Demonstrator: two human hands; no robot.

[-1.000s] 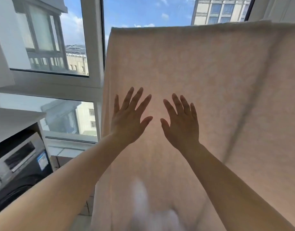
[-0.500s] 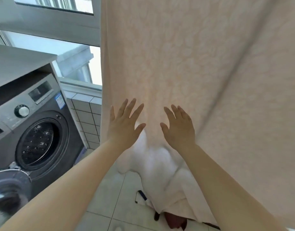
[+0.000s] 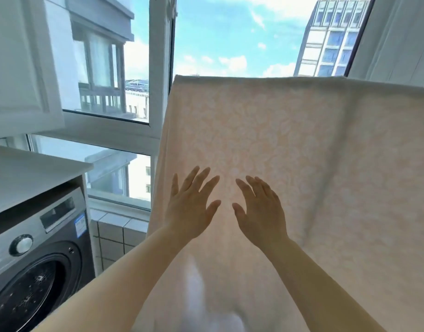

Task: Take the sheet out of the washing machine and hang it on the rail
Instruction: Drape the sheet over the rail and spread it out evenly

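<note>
Two bare hands are raised in front of one pale peach sheet (image 3: 302, 144), which hangs draped over its top fold and fills the right half of the head view. The rail itself is hidden under that fold, so it cannot be seen. The sheet carries a faint leafy pattern and glows with light from behind; one long diagonal crease runs down its right part.

The left hand (image 3: 190, 207) is spread flat, five fingers apart, palm toward the sheet, grasping nothing. The right hand (image 3: 262, 212) sits just beside it, fingers loosely fanned and slightly curled, likewise grasping nothing. Whether the palms press the cloth or hover just off it cannot be told. Both forearms reach up from the bottom edge, and both hands lie over the lower middle of the sheet, near its left border.

One washing machine (image 3: 38, 259) stands left of the sheet, low in the view, dark grey, with one round knob (image 3: 21, 245), one display panel and one blue sticker on its front. Its drum opening is uncovered and the perforated drum shows inside. One white tabletop (image 3: 26, 173) lies over the machine.

One window (image 3: 158, 68) rises behind the sheet, split by white frames into several panes. Through it show blue sky with clouds, and one tall building (image 3: 330, 39) above the sheet's top fold. White tiles (image 3: 115, 233) cover the low wall between the machine and the sheet.
</note>
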